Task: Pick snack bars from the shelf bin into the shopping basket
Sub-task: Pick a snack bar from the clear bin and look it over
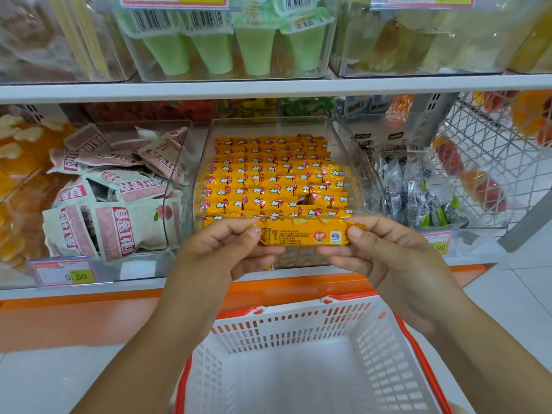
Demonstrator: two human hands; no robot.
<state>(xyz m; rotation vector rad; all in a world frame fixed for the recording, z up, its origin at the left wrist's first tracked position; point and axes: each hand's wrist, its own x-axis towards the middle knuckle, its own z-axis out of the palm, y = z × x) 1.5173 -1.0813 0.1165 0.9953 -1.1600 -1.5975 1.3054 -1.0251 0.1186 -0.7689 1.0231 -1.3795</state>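
At frame centre, the left hand (221, 252) and right hand (385, 255) pinch opposite ends of one orange snack bar (301, 234), level, before the clear shelf bin (352, 162); the white shopping basket (298, 327) sits below.

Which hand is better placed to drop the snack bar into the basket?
Probably right. Both pinch the snack bar by its ends, but the right hand hangs more fully over the basket; the left hand sits over its left edge.

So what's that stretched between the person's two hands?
One orange snack bar, printed back facing the camera. The left hand pinches one end and the right hand pinches the other. The head view shows it.
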